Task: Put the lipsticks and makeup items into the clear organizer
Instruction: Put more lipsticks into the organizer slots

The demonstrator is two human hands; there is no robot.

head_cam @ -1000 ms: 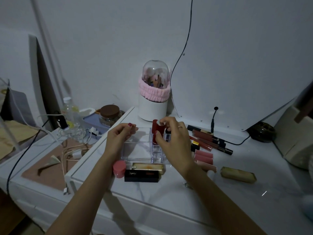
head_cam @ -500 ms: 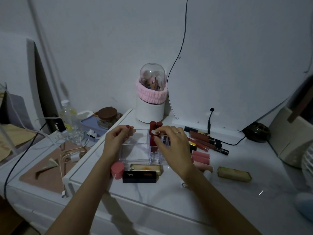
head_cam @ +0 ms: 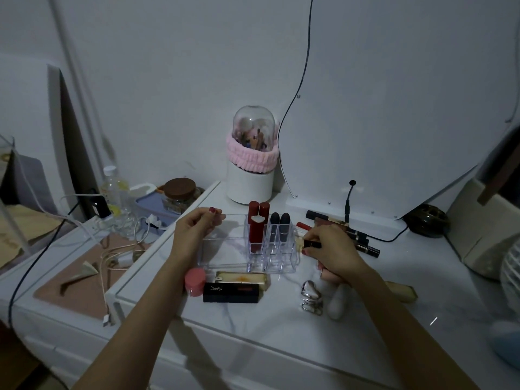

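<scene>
My left hand is gripping the back-left rim of the clear acrylic compartment organizer; tall red lipstick and two dark-capped tubes are standing in its slots. My right hand is pinching a small dark lipstick tube just beside its right wall.

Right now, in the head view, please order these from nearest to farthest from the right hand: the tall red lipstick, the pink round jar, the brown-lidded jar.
From the right hand:
1. Tall red lipstick, upright in the organizer, to its left.
2. Pink round jar, front left, by the left forearm.
3. Brown-lidded jar, far left, off the white top.
</scene>
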